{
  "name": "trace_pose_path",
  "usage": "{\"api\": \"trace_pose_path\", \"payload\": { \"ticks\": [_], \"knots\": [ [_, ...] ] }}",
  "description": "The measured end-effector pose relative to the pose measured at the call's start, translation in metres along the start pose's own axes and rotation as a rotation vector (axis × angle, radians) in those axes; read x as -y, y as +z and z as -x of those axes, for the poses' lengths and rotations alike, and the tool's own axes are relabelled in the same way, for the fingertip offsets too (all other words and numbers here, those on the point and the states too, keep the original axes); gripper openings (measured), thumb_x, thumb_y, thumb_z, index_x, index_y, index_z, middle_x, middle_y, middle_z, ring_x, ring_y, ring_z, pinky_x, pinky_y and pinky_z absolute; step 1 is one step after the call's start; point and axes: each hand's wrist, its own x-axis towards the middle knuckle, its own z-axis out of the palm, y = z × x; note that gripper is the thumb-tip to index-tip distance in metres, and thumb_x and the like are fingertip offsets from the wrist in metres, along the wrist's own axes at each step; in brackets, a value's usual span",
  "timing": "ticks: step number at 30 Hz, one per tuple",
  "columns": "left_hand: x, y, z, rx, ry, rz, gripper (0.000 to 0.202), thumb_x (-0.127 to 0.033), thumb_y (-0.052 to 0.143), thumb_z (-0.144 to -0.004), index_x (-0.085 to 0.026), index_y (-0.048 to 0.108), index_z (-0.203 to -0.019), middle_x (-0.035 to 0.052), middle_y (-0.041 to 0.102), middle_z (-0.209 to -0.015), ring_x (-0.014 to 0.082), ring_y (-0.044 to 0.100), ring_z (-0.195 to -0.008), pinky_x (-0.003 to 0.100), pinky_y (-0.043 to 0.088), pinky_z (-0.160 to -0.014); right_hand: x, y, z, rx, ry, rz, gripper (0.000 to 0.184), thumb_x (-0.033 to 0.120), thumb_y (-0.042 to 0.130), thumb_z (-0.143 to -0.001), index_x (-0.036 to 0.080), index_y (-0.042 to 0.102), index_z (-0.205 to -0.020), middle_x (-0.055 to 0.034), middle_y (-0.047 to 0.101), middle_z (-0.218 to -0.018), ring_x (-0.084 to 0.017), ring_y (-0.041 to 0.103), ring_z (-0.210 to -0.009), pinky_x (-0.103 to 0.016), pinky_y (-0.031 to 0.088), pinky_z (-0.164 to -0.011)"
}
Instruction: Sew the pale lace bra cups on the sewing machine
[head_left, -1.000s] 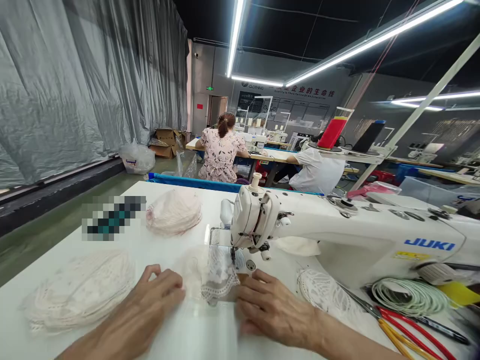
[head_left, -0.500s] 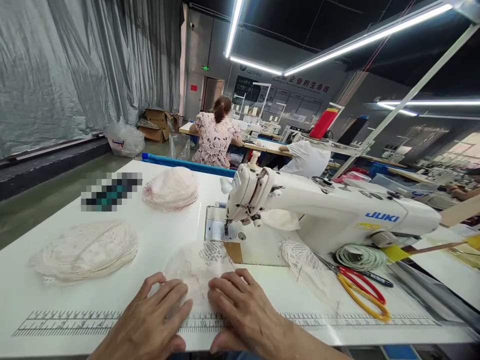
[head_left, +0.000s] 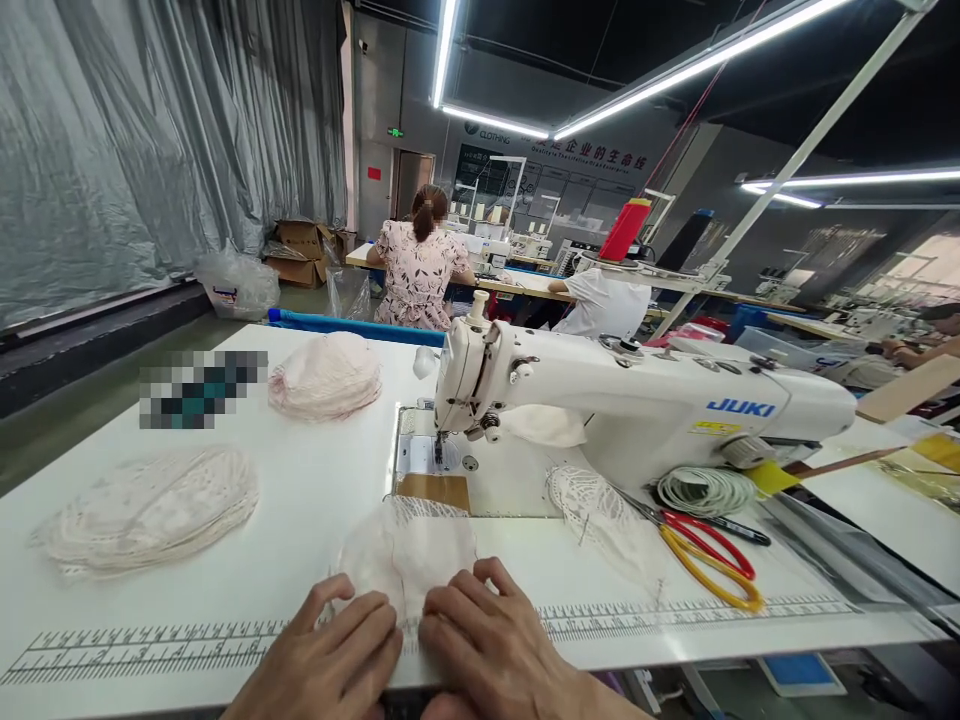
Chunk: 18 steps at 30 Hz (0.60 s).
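Note:
A sheer white fabric piece with a lace edge (head_left: pixel 405 545) lies in front of the sewing machine, bulging slightly upward. My left hand (head_left: pixel 341 640) is on its near left part, fingers bent and pressed together. On the near right part, my right hand (head_left: pixel 491 640) curls its fingers over the cloth. Both hands grip the near edge at the table's front; the thumbs are mostly hidden. Beyond the cloth is the white sewing machine (head_left: pixel 637 390), its presser foot (head_left: pixel 440 450) apart from the piece. A second lace piece (head_left: pixel 592 505) rests right of the needle plate.
Stacks of cut fabric, one cream (head_left: pixel 150 510) and one pinkish (head_left: pixel 326 375), lie on the left. Scissors with red and yellow handles (head_left: pixel 712 570) and a coil of pale cord (head_left: pixel 705 490) lie at right. A printed ruler (head_left: pixel 150 645) runs along the front edge. Co-workers sit beyond.
Both hands have drawn the fabric piece toward the table's front edge, away from the needle plate. The fingers are more bent and closer together. The view has shifted slightly right.

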Motion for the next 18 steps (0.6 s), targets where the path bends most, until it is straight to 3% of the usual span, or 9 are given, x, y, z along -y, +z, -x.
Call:
{"api": "trace_pose_path", "payload": {
  "ticks": [3,5,8,11,14,18],
  "knots": [
    [-0.007,0.001,0.004,-0.003,0.029,-0.048,0.034,-0.006,0.035,-0.094,-0.015,0.067,-0.085,0.0025,0.071,-0.08,0.0144,0.064,-0.083,0.033,0.038,-0.08,0.001,-0.004,-0.004,-0.033,0.071,-0.136,0.055,0.059,0.02,-0.093,0.016,0.055,-0.092,-0.0056,0.06,-0.084,-0.016,0.053,-0.073,-0.032,0.037,-0.07],
    [-0.012,0.004,0.007,-0.049,0.046,-0.07,0.039,-0.005,0.032,-0.095,-0.015,0.067,-0.083,0.002,0.071,-0.077,0.0138,0.064,-0.082,0.032,0.038,-0.08,0.001,-0.008,-0.013,0.0,0.182,-0.212,0.039,0.051,0.035,-0.094,0.017,0.054,-0.099,-0.0068,0.058,-0.094,-0.017,0.054,-0.081,-0.03,0.04,-0.073],
    [-0.019,0.011,0.015,-0.175,-0.02,-0.084,0.042,-0.013,0.029,-0.098,-0.016,0.068,-0.085,0.0023,0.072,-0.078,0.0134,0.064,-0.083,0.033,0.037,-0.086,0.001,-0.007,-0.031,0.099,0.332,-0.298,0.024,0.037,0.059,-0.087,0.02,0.055,-0.103,-0.0055,0.055,-0.1,-0.017,0.054,-0.084,-0.027,0.043,-0.072],
    [-0.023,0.017,0.025,-0.213,-0.098,-0.078,0.046,-0.029,0.026,-0.1,-0.016,0.069,-0.089,0.0044,0.072,-0.083,0.0153,0.064,-0.087,0.035,0.037,-0.091,-0.001,-0.001,-0.044,0.139,0.412,-0.406,0.012,0.02,0.068,-0.078,0.02,0.059,-0.085,0.0001,0.054,-0.088,-0.013,0.053,-0.073,-0.022,0.041,-0.064],
    [-0.023,0.018,0.031,-0.218,-0.114,-0.054,0.051,-0.035,0.023,-0.1,-0.017,0.069,-0.087,0.0043,0.071,-0.084,0.0151,0.064,-0.085,0.034,0.038,-0.091,-0.005,0.003,-0.045,0.099,0.482,-0.473,0.012,0.009,0.065,-0.077,0.019,0.057,-0.079,0.0025,0.052,-0.08,-0.01,0.049,-0.065,-0.02,0.038,-0.06],
    [-0.016,0.023,0.029,-0.285,-0.07,-0.07,0.046,-0.024,0.029,-0.1,-0.018,0.069,-0.079,0.0003,0.071,-0.079,0.0112,0.065,-0.08,0.031,0.036,-0.097,-0.008,0.005,-0.04,0.143,0.454,-0.455,0.025,0.019,0.069,-0.076,0.021,0.057,-0.097,0.0003,0.053,-0.09,-0.008,0.046,-0.059,-0.021,0.037,-0.057]
  ]
}}
